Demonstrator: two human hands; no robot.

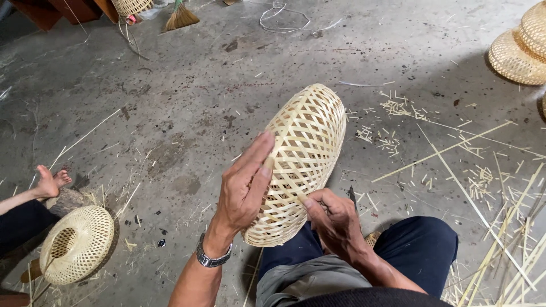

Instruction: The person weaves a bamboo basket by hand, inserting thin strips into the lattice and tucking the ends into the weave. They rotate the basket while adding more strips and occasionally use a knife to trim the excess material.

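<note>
Two hands grip one woven bamboo basket (304, 159): left hand (244, 190) fingers spread flat, right hand (335, 219) fingers pinching its weave.

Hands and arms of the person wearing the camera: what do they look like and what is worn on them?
Both hands, left hand and right hand, are bare, no gloves. Both forearms are bare too, with no sleeves in view. The left wrist carries a wristwatch with a dark metal link band. No rings or markings can be made out.
</note>
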